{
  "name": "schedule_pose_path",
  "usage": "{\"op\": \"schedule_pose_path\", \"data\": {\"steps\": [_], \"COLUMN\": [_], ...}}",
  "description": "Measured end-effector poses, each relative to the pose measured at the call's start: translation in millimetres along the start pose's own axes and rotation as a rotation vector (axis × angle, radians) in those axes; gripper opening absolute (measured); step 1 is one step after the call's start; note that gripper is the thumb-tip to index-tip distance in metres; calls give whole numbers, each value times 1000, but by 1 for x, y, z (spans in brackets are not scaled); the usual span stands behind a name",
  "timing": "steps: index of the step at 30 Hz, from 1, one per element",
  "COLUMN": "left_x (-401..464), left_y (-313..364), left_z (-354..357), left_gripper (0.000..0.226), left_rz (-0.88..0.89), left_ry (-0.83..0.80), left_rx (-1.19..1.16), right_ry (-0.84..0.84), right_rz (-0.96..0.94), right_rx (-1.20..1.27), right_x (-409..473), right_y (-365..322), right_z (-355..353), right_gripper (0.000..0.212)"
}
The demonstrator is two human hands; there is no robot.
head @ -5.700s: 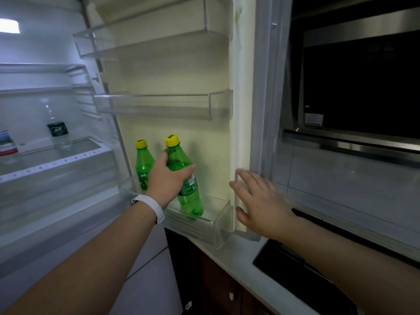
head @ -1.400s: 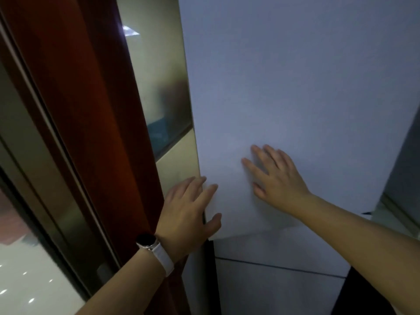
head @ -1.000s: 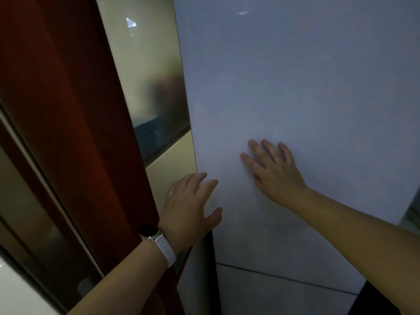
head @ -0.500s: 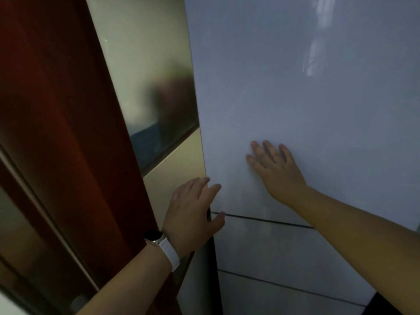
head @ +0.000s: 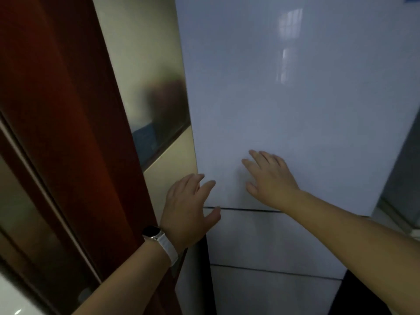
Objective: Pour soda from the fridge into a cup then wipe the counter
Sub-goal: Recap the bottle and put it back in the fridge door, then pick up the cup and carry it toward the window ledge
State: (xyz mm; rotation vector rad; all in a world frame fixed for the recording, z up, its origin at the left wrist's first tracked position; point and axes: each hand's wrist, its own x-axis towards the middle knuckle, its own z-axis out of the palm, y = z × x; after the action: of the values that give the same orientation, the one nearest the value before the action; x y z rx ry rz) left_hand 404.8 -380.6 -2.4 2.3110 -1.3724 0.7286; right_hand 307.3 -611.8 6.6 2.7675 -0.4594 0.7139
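The white fridge door (head: 295, 98) fills the upper right and stands shut, flush with the lower doors (head: 272, 242). My right hand (head: 270, 178) lies flat on the door near its lower edge, fingers straight. My left hand (head: 188, 208), with a white-strapped watch at the wrist, is spread at the door's left lower corner, thumb over the seam between the doors. Neither hand holds anything. No soda bottle or cup is in sight.
A red-brown wooden door frame (head: 68, 133) with glass panels runs down the left. Between it and the fridge is a beige reflective panel (head: 147, 76). A pale counter edge (head: 406, 223) shows at the far right.
The fridge that stood open with green bottles in its door is now shut. In the last second the door swung fully to; both hands stayed on it, the left hand sliding slightly right.
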Motion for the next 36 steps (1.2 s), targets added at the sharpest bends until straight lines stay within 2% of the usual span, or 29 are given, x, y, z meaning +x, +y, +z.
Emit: {"op": "schedule_pose_path", "data": {"steps": [5,9,18,26,36], "left_x": [-9,-18,-47,-61,-89], "left_y": [7,12,56,133,267], "left_z": [-13,-19,-4,-23,-72], "left_gripper": [63,62,61,60,60], "left_rz": [30,55,221,371,552], "left_ry": [29,50,73,36,47], "left_rx": [-60,-78,-289,-432,-545], "right_ry": [32,14,-64,-88,-54], "right_rz": [28,52,227,423,601], "right_rx": [157,175,125,18,-69], "right_x": [-35,-68,-169,-247,-368], "right_y": [-27,-41,-55,-48,-10], "right_z": [-48,-75,-105,-160,-250], "right_gripper": [66,65,64,65,65]}}
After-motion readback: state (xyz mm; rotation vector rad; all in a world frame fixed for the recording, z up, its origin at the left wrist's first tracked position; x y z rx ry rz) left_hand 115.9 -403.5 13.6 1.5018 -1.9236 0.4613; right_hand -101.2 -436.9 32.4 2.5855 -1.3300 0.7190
